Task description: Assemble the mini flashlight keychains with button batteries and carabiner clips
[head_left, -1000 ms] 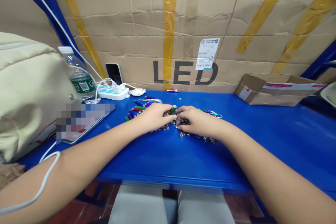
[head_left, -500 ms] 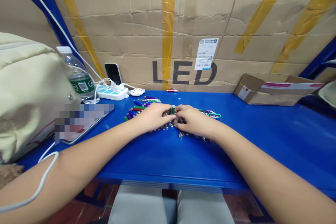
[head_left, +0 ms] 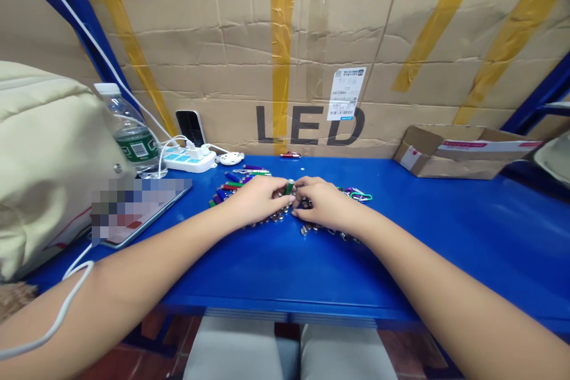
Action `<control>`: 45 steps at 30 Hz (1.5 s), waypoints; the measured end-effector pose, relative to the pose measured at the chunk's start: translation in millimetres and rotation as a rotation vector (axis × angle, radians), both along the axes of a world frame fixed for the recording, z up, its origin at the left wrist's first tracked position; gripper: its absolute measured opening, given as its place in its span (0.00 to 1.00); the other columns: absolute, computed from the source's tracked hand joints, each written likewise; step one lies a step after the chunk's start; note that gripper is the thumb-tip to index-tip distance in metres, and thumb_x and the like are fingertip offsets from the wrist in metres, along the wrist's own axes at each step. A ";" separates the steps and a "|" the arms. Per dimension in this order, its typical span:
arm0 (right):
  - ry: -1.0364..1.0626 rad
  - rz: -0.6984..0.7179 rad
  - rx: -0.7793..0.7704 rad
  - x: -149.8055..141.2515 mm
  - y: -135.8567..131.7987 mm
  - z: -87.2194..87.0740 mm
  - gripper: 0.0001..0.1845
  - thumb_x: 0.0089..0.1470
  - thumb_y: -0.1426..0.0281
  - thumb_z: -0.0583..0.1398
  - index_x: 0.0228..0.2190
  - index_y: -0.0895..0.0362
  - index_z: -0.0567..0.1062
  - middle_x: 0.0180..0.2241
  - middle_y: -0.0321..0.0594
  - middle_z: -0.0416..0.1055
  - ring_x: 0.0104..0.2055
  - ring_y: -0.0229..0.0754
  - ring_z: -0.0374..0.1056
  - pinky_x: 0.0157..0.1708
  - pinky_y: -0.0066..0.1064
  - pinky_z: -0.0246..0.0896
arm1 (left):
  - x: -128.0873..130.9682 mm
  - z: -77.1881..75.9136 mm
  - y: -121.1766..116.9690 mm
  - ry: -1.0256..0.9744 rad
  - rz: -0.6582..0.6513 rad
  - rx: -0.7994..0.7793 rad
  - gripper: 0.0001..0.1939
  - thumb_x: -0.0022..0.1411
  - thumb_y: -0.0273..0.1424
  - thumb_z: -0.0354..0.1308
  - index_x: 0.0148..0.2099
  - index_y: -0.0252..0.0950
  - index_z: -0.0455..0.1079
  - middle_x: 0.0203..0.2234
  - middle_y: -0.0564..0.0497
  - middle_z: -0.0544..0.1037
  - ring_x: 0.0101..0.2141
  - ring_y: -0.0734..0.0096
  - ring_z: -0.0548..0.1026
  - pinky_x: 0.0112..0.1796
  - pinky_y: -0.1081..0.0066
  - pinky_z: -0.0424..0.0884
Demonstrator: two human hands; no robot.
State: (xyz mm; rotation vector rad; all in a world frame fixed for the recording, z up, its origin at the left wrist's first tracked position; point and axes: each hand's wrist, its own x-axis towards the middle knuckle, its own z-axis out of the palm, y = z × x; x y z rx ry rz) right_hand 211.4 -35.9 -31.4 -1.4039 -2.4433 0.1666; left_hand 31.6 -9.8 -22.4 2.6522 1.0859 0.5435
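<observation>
2 grey trouser legs [head_left: 236, 347] nr the desk's [head_left: 249, 267] front edge; 1 white cable [head_left: 65, 311] crosses the L forearm. Mid-desk, 2 hands: L hand [head_left: 262, 196] pinches 1 green tube [head_left: 289, 186] btwn thumb & fingers, tube upright-ish, just above the desk; R hand [head_left: 323, 205] curls in right beside it, can't tell if it's pinching anything. Small metal bits [head_left: 305, 230] under/around both, too many & too small to count. Coloured tubes [head_left: 222, 194] (blue, green, red, purple) lie beyond L hand, partly hidden, no exact count. To the L: 1 bag [head_left: 44, 148], 1 flat phone [head_left: 155, 208] (partly pixelated), 1 bottle [head_left: 140, 151], 1 pwr strip [head_left: 189, 160]. Farther: 1 red item [head_left: 290, 155], 1 open carton [head_left: 463, 163] at R, 1 upright phone [head_left: 190, 126] vs. the cardboard [head_left: 214, 71] w/ "LED" & 1 label [head_left: 346, 94].
</observation>
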 end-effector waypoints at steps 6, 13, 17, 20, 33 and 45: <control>0.011 -0.026 -0.025 0.3 -0.7 3.4 0.04 0.47 0.72 0.61 0.27 0.53 0.78 0.48 0.40 0.69 0.50 0.49 0.64 0.49 0.40 0.59 | -0.2 1.4 0.1 0.006 -0.001 0.009 0.12 0.60 0.33 0.52 0.26 0.35 0.61 0.20 0.55 0.67 0.25 0.74 0.65 0.27 0.74 0.56; 0.010 -0.100 -0.043 2.6 0.5 3.4 0.06 0.48 0.68 0.63 0.31 0.53 0.78 0.48 0.41 0.69 0.52 0.50 0.62 0.50 0.40 0.57 | -1.1 3.0 -1.0 0.004 -0.012 0.017 0.10 0.61 0.35 0.52 0.33 0.34 0.69 0.23 0.53 0.71 0.27 0.72 0.68 0.28 0.73 0.58; -0.009 -0.116 -0.066 2.8 -0.4 5.1 0.05 0.48 0.70 0.61 0.29 0.53 0.78 0.49 0.41 0.68 0.52 0.50 0.62 0.51 0.40 0.57 | -1.1 4.4 -2.2 0.004 -0.013 0.015 0.11 0.62 0.35 0.52 0.37 0.34 0.71 0.23 0.53 0.72 0.27 0.71 0.69 0.29 0.73 0.59; -0.017 -0.135 -0.067 2.4 -0.3 5.0 0.06 0.48 0.68 0.62 0.31 0.54 0.78 0.48 0.43 0.69 0.51 0.50 0.63 0.50 0.40 0.58 | -1.0 5.5 -3.0 0.005 -0.007 0.018 0.11 0.62 0.34 0.52 0.39 0.34 0.72 0.25 0.52 0.73 0.28 0.69 0.69 0.30 0.72 0.60; -0.046 -0.106 0.002 -0.7 3.1 -0.4 0.08 0.51 0.68 0.57 0.31 0.57 0.76 0.43 0.45 0.70 0.47 0.48 0.65 0.46 0.37 0.59 | -0.8 3.4 -3.1 -0.005 -0.032 0.031 0.11 0.61 0.35 0.53 0.29 0.34 0.65 0.23 0.53 0.71 0.26 0.72 0.67 0.28 0.73 0.56; -0.019 -0.015 -0.006 0.4 -0.2 3.8 0.08 0.44 0.75 0.57 0.30 0.56 0.74 0.42 0.44 0.70 0.45 0.47 0.65 0.45 0.36 0.60 | -1.4 2.3 -1.4 -0.006 -0.035 0.053 0.12 0.61 0.36 0.53 0.29 0.35 0.66 0.23 0.53 0.72 0.26 0.71 0.67 0.27 0.73 0.56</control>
